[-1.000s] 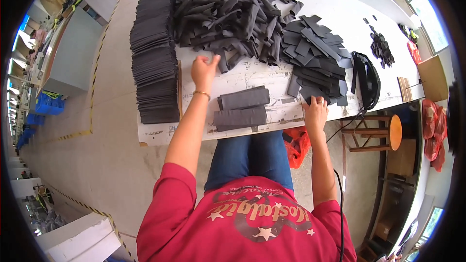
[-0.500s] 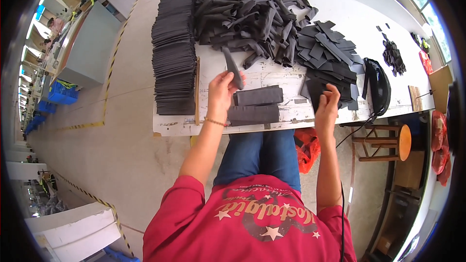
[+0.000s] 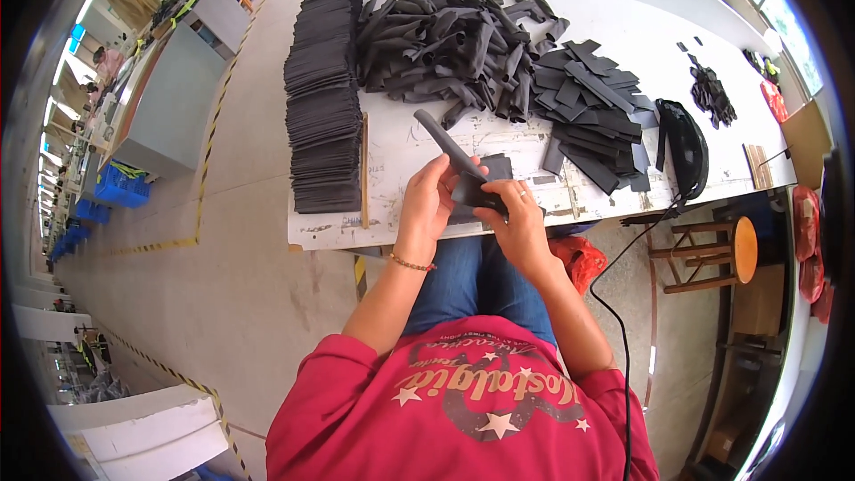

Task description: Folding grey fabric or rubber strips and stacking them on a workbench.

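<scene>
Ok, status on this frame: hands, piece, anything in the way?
Left hand and right hand both gripping one long dark strip over the table edge. Nothing blocking.

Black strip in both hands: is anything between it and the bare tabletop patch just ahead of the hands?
Nothing visible. The left hand and right hand hold the black strip over the table, beside a small dark stack.

The white worktable (image 3: 419,147) was scuffed. It bore a stacked row of black sheets (image 3: 322,93), a heap of curled black strips (image 3: 454,40), a pile of flat black pieces (image 3: 592,111) and a black helmet-like object (image 3: 686,147).
</scene>
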Available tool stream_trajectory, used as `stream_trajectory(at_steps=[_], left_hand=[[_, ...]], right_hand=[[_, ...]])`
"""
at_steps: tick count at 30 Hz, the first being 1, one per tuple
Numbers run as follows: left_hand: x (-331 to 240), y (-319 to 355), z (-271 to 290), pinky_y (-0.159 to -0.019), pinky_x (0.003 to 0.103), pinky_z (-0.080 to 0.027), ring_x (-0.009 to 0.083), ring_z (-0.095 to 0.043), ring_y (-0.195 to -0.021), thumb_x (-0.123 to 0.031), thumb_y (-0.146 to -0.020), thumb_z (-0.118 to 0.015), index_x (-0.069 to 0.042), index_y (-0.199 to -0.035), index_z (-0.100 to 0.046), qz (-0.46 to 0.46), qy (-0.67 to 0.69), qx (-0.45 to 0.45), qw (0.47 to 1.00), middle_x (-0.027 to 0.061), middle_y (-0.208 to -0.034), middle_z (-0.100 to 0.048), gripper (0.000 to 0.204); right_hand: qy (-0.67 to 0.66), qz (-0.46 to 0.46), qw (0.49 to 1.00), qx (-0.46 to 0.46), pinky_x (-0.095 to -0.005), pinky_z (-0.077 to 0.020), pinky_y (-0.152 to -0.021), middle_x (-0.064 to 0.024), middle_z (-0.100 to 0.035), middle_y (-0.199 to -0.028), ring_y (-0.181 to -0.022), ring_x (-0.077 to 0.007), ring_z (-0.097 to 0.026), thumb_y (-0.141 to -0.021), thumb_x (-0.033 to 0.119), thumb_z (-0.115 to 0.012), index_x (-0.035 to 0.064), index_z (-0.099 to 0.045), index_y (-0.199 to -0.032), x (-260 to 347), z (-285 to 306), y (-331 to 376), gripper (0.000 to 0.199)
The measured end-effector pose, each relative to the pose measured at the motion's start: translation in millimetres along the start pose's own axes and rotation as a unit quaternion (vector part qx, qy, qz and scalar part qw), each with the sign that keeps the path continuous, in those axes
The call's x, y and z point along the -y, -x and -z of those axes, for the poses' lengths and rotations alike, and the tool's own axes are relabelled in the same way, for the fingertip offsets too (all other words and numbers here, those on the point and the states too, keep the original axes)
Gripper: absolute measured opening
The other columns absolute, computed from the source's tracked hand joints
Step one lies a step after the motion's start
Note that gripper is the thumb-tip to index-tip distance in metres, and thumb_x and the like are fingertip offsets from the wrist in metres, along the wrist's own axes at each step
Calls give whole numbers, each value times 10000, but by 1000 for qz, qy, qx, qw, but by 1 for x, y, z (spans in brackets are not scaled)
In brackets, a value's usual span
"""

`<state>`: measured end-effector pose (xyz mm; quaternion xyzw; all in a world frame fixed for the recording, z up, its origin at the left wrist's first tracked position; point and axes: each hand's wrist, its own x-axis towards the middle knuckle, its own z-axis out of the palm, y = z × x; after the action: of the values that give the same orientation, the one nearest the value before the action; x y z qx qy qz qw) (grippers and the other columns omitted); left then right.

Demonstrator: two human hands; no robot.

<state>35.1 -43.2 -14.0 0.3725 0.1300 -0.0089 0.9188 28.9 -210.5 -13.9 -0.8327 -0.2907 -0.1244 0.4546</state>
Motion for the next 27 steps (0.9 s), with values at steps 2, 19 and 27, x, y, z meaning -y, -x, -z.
stream_trajectory(at_steps=[2,19,27], left_hand=[[0,1,2,-881,376,-541,297,-669,-991,-95,-976,-483,84,-1120,-561,15,17,6,1000,206,-1065,-663,243],[-2,-16,24,-912,385,-541,280,-657,-1034,-116,-973,-512,91,-1153,-570,74,15,53,996,209,-1146,-645,281],[-4,-3,16,-896,414,-553,280,-665,-998,-108,-969,-532,80,-1134,-577,56,17,45,997,202,-1138,-649,255]], right_hand=[[-9,-22,1000,4,-424,-463,-825,-147,-611,-1018,-918,-365,-571,-753,79,-751,43,-559,-1100,3,3,1,398],[76,37,996,-12,-377,-407,-787,-42,-610,-937,-864,-243,-541,-766,112,-729,86,-708,-1050,1,33,-6,286],[207,134,966,-71,-355,-400,-741,-7,-594,-894,-822,-206,-553,-732,82,-740,95,-703,-990,0,34,-16,262]])
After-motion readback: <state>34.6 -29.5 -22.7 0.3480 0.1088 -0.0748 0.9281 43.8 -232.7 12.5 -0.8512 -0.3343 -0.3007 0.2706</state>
